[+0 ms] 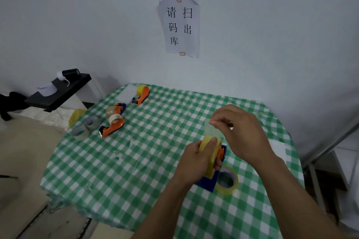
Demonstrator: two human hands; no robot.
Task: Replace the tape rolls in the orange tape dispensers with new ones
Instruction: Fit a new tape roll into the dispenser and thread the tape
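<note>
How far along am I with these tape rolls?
The far dispenser already carries a yellow roll. Your left hand grips a second yellow roll on its dispenser while the right hand pinches the tape end. The near-left dispenser and its neighbour, with paler rolls, probably remain.

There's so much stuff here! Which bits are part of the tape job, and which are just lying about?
Job: dispenser in left hand, its yellow roll, tape end pinched by right hand, loose yellow roll, three other dispensers, two clear rolls.
Lying about: wall signs, black shelf, black roll.
</note>
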